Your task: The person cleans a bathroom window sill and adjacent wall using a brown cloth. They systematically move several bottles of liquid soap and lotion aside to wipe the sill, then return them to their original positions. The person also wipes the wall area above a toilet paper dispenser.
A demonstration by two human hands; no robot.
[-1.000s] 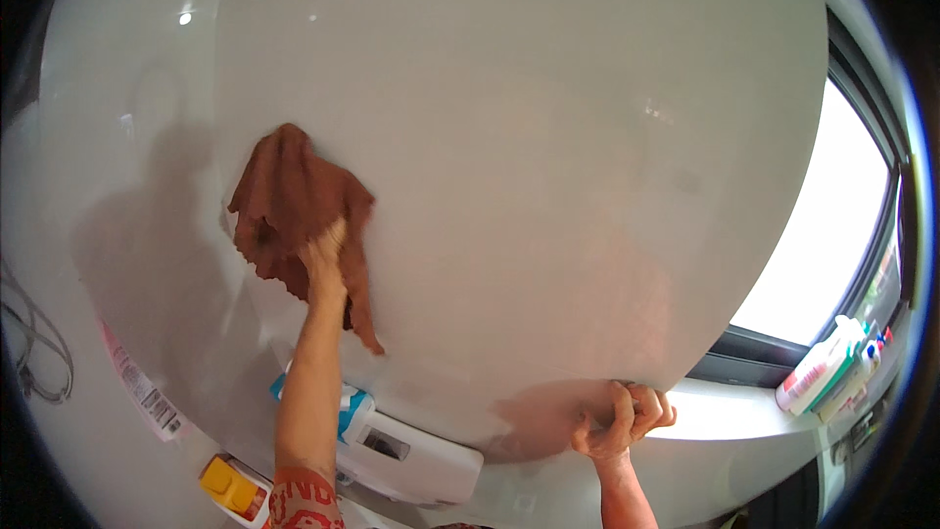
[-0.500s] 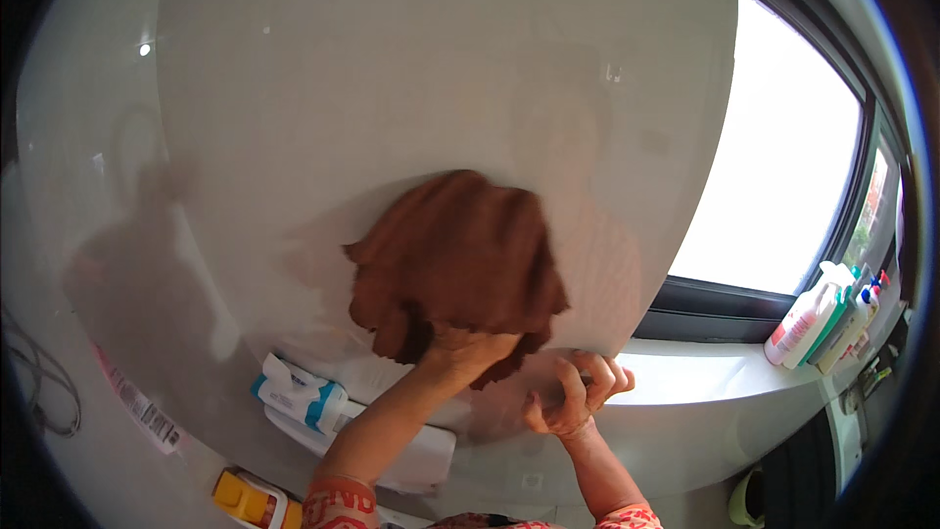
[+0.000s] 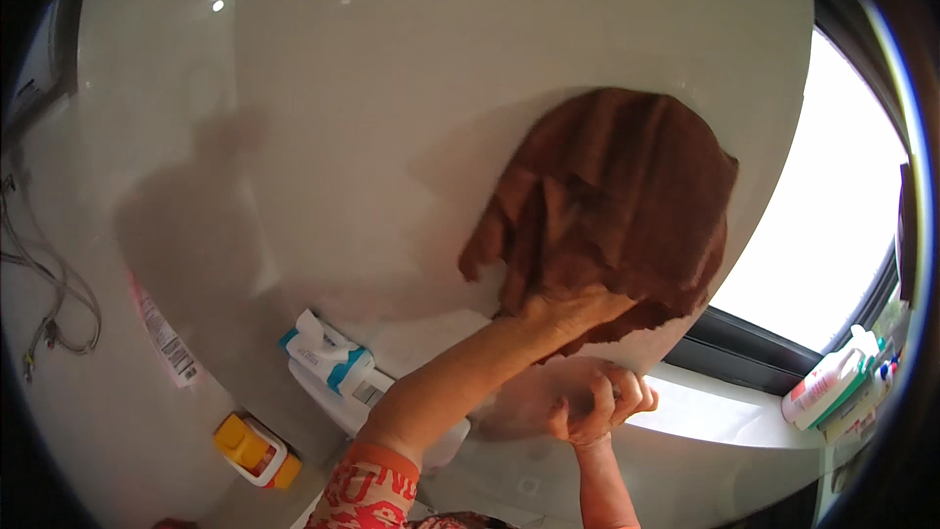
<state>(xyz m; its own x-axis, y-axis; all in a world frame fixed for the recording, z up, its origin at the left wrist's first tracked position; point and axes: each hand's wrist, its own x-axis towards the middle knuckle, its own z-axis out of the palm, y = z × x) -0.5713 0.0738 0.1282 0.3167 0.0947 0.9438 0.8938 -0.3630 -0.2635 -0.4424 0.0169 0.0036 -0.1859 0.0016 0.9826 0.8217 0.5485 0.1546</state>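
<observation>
A brown cloth (image 3: 636, 186) is spread against a glossy pale wall (image 3: 392, 137), right of the middle. My left hand (image 3: 578, 312) is on its lower part; the cloth drapes over the fingers and hides them. Below it, my right hand (image 3: 605, 409) is raised near the wall beside the window ledge. Its fingers are loosely bent with the thumb apart, and nothing shows in them.
A white and blue wipes pack (image 3: 328, 353) lies on a white ledge or box, partly behind my left forearm. A yellow and white container (image 3: 257, 451) stands lower left. Several bottles (image 3: 832, 377) stand by the window (image 3: 832, 206). Cables (image 3: 64, 304) hang far left.
My left hand has swept the brown cloth up and to the right across the wall, toward the window. The view has shifted a little. My right hand keeps much the same pose.
</observation>
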